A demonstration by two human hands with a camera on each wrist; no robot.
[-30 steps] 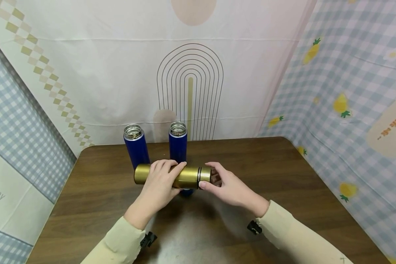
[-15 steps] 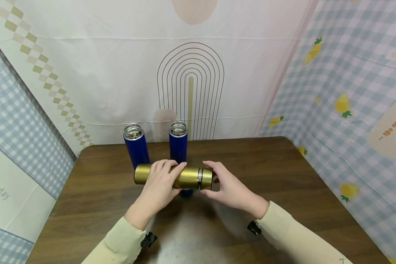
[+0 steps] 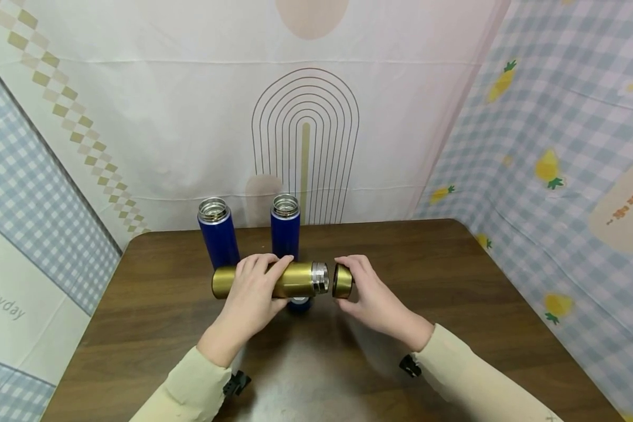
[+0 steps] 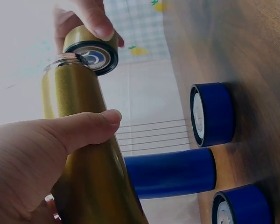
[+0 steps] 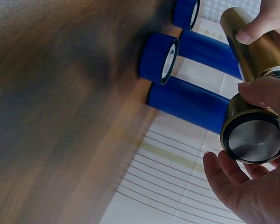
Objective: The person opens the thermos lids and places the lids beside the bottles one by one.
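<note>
My left hand point(image 3: 250, 296) grips a gold thermos bottle point(image 3: 295, 280) lying sideways above the table. Its threaded steel mouth faces right and is bare. Just off that mouth, my right hand point(image 3: 377, 299) holds the gold lid point(image 3: 343, 281) between thumb and fingers, with a small gap between lid and bottle. The left wrist view shows the inside of the lid point(image 4: 94, 58); the right wrist view shows its flat silver top point(image 5: 255, 141). Behind the hands stand two blue thermos bottles, the left one point(image 3: 218, 241) and the right one point(image 3: 285, 239), both uncapped.
Two blue lids rest on the wooden table point(image 3: 427, 275) in front of the blue bottles, one lid point(image 4: 214, 114) and another lid point(image 4: 247, 205) in the left wrist view. From the head, the gold bottle and left hand mostly hide them. A patterned cloth point(image 3: 190, 117) hangs behind the table.
The gold lid has come off the bottle and moved right in my right hand, baring the steel mouth. The left hand and bottle have shifted slightly left. The blue bottles stand unchanged.
</note>
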